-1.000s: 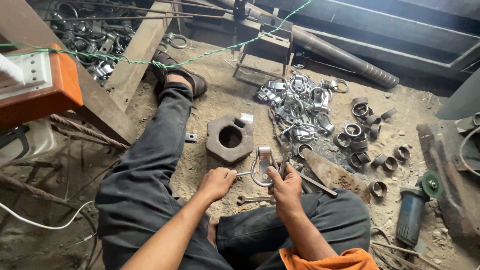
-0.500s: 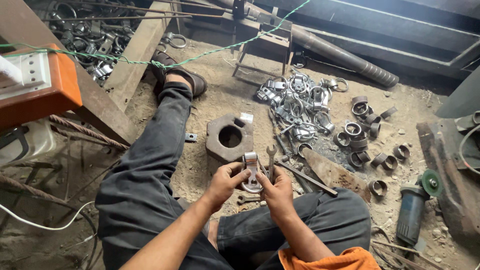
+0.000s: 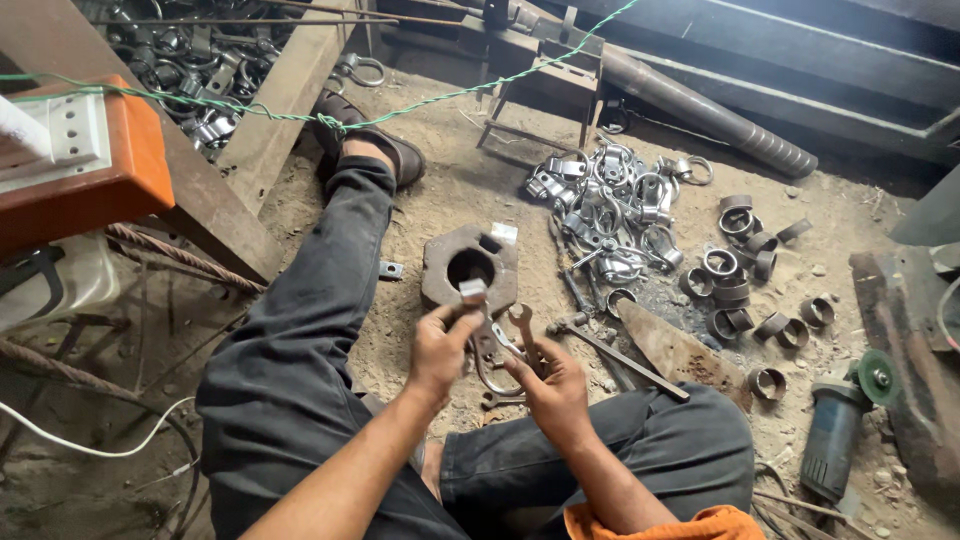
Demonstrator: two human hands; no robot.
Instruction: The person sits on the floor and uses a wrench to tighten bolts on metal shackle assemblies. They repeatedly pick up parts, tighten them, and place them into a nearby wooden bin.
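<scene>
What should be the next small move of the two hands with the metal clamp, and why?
Probably turn the spanner: the left hand pinches the round grey metal clamp at its top bolt, the right hand holds a small steel spanner against it, and the clamp seems unfinished.

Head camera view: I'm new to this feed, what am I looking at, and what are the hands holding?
There is no machine here: a camera worn on a person's head looks down at their own two hands. The person sits on a dirt floor. The left hand pinches the top of a metal pipe clamp. The right hand holds a wrench against it. Ahead lies a rusty perforated block, then a pile of finished clamps and loose metal rings. An angle grinder lies at the right.
</scene>
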